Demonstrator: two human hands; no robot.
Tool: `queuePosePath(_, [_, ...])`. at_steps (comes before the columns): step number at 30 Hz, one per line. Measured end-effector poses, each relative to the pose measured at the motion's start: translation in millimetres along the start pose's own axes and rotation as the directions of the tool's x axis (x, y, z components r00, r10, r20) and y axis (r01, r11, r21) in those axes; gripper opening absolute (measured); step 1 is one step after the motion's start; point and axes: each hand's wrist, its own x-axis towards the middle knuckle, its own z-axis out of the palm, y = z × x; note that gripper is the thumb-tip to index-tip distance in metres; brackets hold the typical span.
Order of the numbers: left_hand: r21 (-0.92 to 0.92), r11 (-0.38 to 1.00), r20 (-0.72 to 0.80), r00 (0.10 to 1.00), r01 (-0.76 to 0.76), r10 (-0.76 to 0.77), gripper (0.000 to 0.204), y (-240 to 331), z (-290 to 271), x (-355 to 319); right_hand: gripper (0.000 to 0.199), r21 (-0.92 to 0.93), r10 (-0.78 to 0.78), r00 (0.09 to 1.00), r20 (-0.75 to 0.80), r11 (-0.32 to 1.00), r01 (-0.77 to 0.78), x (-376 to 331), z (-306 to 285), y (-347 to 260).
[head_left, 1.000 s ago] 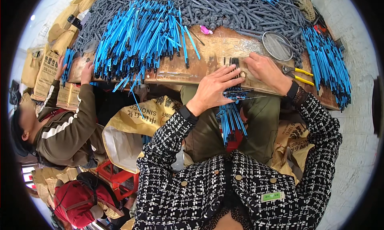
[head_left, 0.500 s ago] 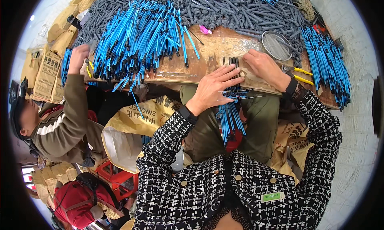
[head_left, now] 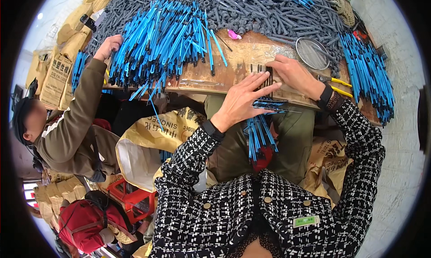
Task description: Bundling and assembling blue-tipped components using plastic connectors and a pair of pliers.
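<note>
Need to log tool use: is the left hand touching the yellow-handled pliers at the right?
Apart: in the head view, the left hand is well clear of the pliers, with the right hand between them.

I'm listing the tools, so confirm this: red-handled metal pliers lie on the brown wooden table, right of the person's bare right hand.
The colour is wrong: the head view shows yellow-handled metal pliers on the brown wooden table, right of the person's bare right hand.

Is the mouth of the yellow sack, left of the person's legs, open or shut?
Open: the rim of the yellow sack gapes wide, and its white inside shows.
</note>
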Motion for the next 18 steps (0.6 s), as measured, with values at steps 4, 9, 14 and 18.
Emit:
queuePosePath(4, [0.005, 1.0, -0.02, 1.0, 0.013, -0.013, 0.074, 0, 1, 1, 0.026, 0.038, -0.018, 1.0, -0.017, 0.999, 0.019, -1, -1, 3])
queuePosePath(9, [0.017, 1.0, -0.022, 1.0, 0.005, -0.005, 0.075, -1, 4, 1, 0.025, 0.042, -0.057, 0.998, -0.028, 0.997, 0.058, 7, 4, 5])
queuePosePath(14, [0.032, 0.999, -0.005, 1.0, 0.001, -0.001, 0.075, -2, 1, 1, 0.026, 0.04, -0.051, 0.998, -0.036, 0.998, 0.052, 8, 9, 3])
queuePosePath(18, [0.01, 0.999, 0.048, 0.998, -0.041, 0.041, 0.075, -6, -1, 7, 0.028, 0.034, -0.021, 1.0, -0.001, 0.999, 0.021, 10, 9, 2])
